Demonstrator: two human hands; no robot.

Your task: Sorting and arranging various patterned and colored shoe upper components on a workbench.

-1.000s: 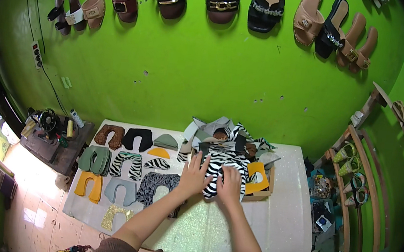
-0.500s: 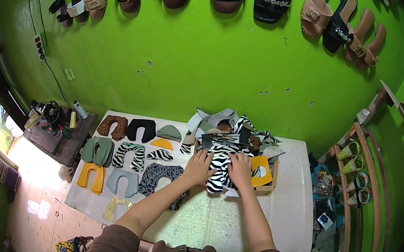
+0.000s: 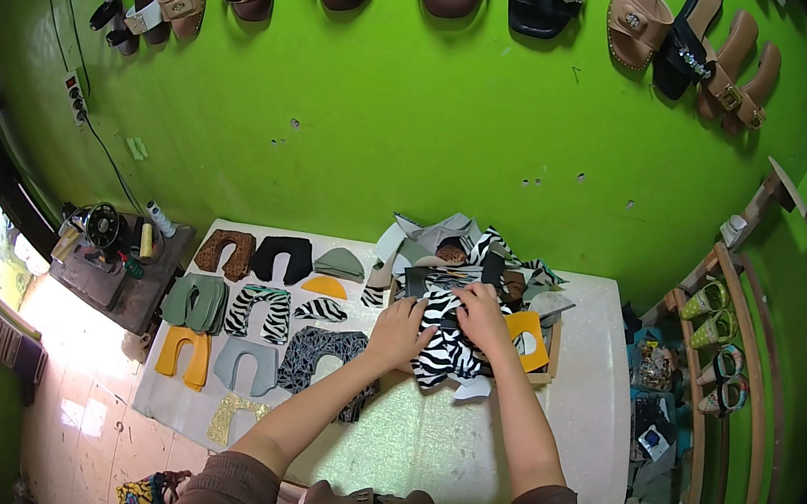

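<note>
Your left hand (image 3: 398, 335) lies along the left edge of the zebra-print fabric (image 3: 445, 350), fingers spread, while your right hand (image 3: 483, 314) bends over its upper right part; you have both hands touching it, but I cannot tell whether the fingers pinch it or only press. The soft black-and-white cloth sits rumpled at the front of the scrap pile (image 3: 446, 232), a jagged heap of grey, green and leopard pieces. Just right of it, a flat yellow piece (image 3: 522, 324) with a rounded hole leans at the cardboard box (image 3: 553, 356). To your left, on the pale, shiny table cover (image 3: 586, 405), lie a matte black arch (image 3: 285, 248), a smooth grey arch (image 3: 249, 347) and a grainy gold glitter arch (image 3: 238, 402)
</note>
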